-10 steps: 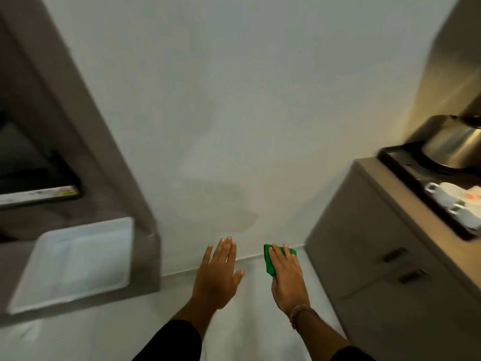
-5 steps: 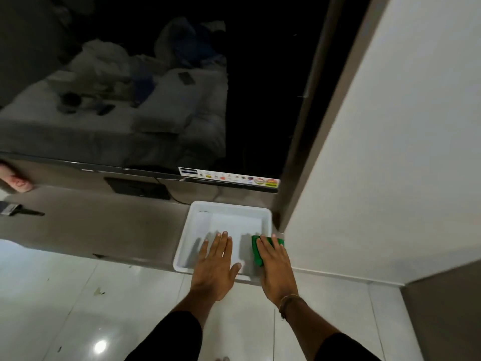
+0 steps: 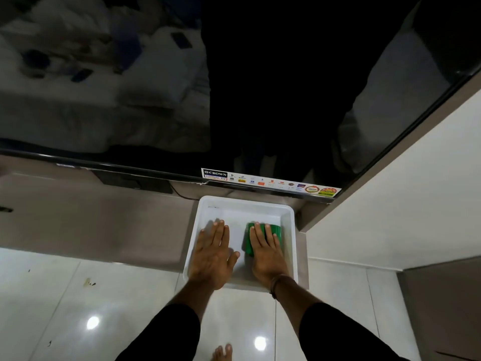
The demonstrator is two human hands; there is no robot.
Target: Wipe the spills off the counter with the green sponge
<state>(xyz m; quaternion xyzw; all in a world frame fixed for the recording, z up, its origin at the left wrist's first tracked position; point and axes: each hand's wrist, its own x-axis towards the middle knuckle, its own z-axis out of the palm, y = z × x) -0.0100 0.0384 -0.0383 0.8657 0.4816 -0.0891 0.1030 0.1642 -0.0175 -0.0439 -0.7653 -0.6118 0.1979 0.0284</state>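
Note:
A green sponge (image 3: 276, 230) lies under the fingers of my right hand (image 3: 265, 250), which grips it flat over a white rectangular tray (image 3: 244, 204). My left hand (image 3: 213, 254) hovers flat over the tray's left half, fingers spread, holding nothing. The tray sits at the right end of a grey counter (image 3: 91, 220), below a large black TV screen (image 3: 234, 87). Only the sponge's far and left edges show; the rest is hidden beneath my hand. I cannot tell whether the sponge touches the tray floor.
The TV's lower edge (image 3: 270, 182) with its sticker strip hangs just beyond the tray. A white wall (image 3: 403, 204) rises to the right. Glossy white floor tiles (image 3: 78, 308) lie below the counter, with my bare foot (image 3: 222, 353) at the bottom.
The view swung from the wall and cabinet to the TV counter. Both hands, the right still holding the sponge, now reach further forward over the inside of the white tray.

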